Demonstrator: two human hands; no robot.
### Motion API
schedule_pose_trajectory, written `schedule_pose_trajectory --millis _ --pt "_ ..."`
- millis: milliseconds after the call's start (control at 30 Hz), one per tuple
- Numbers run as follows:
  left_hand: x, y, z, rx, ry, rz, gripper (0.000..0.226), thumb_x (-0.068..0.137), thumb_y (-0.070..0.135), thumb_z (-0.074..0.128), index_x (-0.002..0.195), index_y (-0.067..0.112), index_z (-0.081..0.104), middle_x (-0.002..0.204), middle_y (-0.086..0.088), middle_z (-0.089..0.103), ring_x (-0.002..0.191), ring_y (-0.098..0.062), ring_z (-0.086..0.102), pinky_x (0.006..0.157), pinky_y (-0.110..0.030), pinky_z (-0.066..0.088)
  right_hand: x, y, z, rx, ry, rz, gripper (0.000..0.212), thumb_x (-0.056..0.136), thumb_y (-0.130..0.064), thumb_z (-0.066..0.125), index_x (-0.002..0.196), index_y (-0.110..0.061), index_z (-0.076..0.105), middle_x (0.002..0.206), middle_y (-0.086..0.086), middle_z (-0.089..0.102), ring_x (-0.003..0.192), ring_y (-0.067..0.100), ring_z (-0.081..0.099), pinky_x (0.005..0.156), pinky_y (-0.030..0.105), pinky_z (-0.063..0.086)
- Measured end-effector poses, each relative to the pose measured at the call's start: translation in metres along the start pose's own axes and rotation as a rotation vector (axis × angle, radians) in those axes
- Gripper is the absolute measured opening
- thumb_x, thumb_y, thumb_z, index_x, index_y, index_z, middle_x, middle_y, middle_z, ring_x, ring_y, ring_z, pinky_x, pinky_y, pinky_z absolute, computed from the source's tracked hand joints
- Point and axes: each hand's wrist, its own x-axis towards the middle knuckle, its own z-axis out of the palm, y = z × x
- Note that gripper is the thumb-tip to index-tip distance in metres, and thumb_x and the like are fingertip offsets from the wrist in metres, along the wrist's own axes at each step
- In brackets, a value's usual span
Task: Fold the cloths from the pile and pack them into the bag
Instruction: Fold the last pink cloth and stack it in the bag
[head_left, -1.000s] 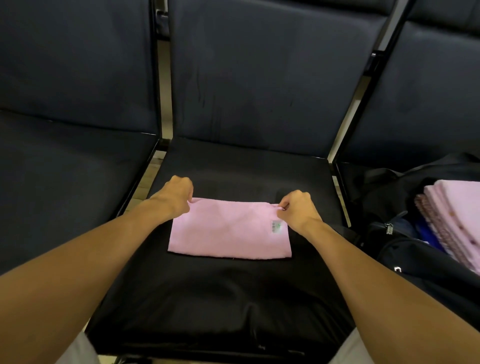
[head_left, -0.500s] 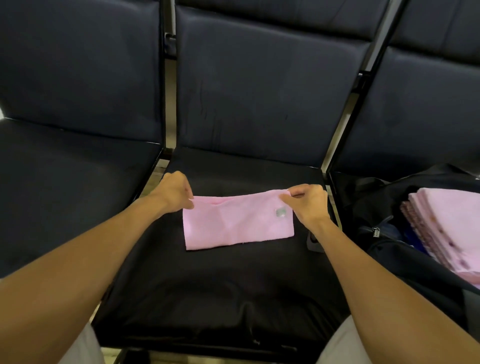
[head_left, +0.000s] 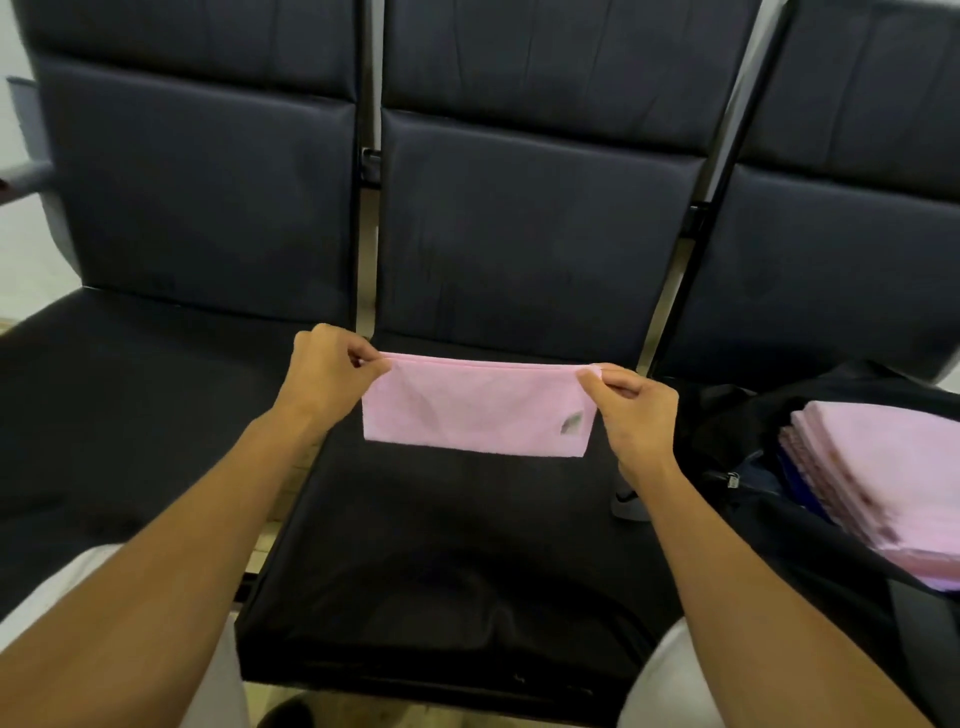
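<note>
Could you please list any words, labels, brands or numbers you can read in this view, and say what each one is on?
No text can be read.
Tag on the pink cloth, near its lower right corner: a small grey-green patch, too blurred to read.
Zip pull on the black bag: too small to show any marking.
Folded pink cloths in the bag: no visible print.

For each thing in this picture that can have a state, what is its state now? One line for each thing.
pink cloth: folded into a strip, held up by its top corners, hanging above the seat
left hand: pinches the cloth's top left corner
right hand: pinches the cloth's top right corner
black bag: open, on the right seat
stack of pink cloths: folded, lying in the bag's opening
middle seat: nothing rests on it
</note>
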Motion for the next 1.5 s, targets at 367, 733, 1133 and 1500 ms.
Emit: schedule_pose_trajectory --millis 367,733,1133,1500 --pt "-0.012 0.006 -0.021 -0.077 0.034 -0.009 0.011 0.086 0.013 0.071 0.093 0.01 0.062 0.08 -0.007 0.069 0.072 -0.016 0.065 0.067 -0.017 0.046 -0.011 -0.012 -0.003 0.058 0.065 -0.068 0.014 0.084 -0.012 0.078 0.091 -0.002 0.073 0.085 -0.002 0.071 0.076 0.003 0.069 0.067 0.014 0.057" --pt "-0.003 -0.011 -0.029 0.075 -0.079 -0.075 0.014 0.093 0.013 0.062 0.103 0.007 0.07 0.095 -0.009 0.069 0.08 -0.014 0.057 0.078 -0.032 0.05 -0.009 -0.01 0.021 -0.15 -0.05 -0.189 0.017 0.088 -0.016 0.074 0.104 -0.01 0.073 0.094 -0.002 0.072 0.087 0.006 0.067 0.076 0.014 0.053" --pt "-0.004 0.008 -0.022 -0.298 -0.285 -0.095 0.011 0.094 0.011 0.057 0.102 0.017 0.061 0.091 0.001 0.065 0.082 -0.015 0.064 0.067 -0.023 0.052 -0.011 -0.006 0.029 0.032 -0.238 0.035 0.008 0.089 -0.015 0.072 0.096 -0.017 0.075 0.092 -0.004 0.076 0.086 0.005 0.071 0.067 0.017 0.056" --pt "0.0 -0.011 -0.024 -0.075 -0.224 -0.263 0.021 0.096 0.006 0.052 0.106 0.016 0.068 0.108 -0.007 0.067 0.099 -0.019 0.06 0.084 -0.03 0.048 -0.004 0.0 0.029 0.166 -0.071 0.297 0.013 0.086 -0.01 0.074 0.1 -0.01 0.076 0.097 0.002 0.075 0.097 0.017 0.071 0.088 0.036 0.058"
